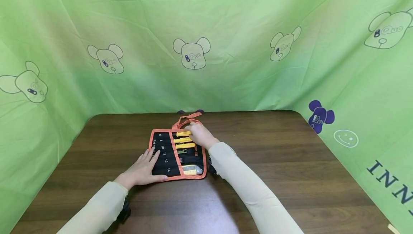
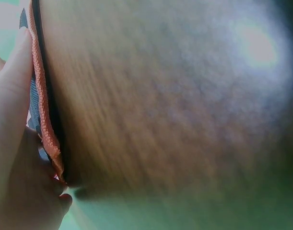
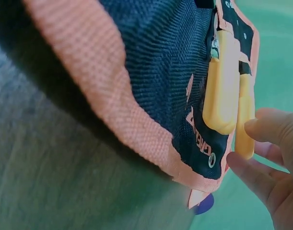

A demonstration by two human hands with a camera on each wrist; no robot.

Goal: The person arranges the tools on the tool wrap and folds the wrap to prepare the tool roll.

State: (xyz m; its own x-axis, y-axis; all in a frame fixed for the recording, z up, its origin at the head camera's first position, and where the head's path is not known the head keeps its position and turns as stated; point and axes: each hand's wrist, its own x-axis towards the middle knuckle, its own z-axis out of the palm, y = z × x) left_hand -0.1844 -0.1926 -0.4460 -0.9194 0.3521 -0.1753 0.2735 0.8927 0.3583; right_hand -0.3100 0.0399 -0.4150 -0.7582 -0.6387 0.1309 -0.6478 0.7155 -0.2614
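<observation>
A black tool roll (image 1: 172, 162) with orange edging lies unfolded on the table, its pockets marked with numbers. My left hand (image 1: 143, 169) rests with spread fingers on its near left part; in the left wrist view, the thumb lies along the orange edge (image 2: 38, 72). At the far end of the row, my right hand (image 1: 200, 135) pinches the yellow handle (image 3: 245, 110) of a tool between thumb and fingers. The tool's other end is hidden in its pocket. More yellow handles (image 1: 185, 145) sit beside it. Nearer me are a small green ring-ended tool (image 1: 183, 151) and a grey-and-yellow utility knife (image 1: 192, 170).
Orange straps (image 1: 185, 118) trail from the roll's far edge. The brown wooden table (image 1: 274, 162) has rounded far corners, and a green printed curtain (image 1: 226, 83) hangs around its back and sides. A small pale object (image 1: 393, 229) shows at the lower right.
</observation>
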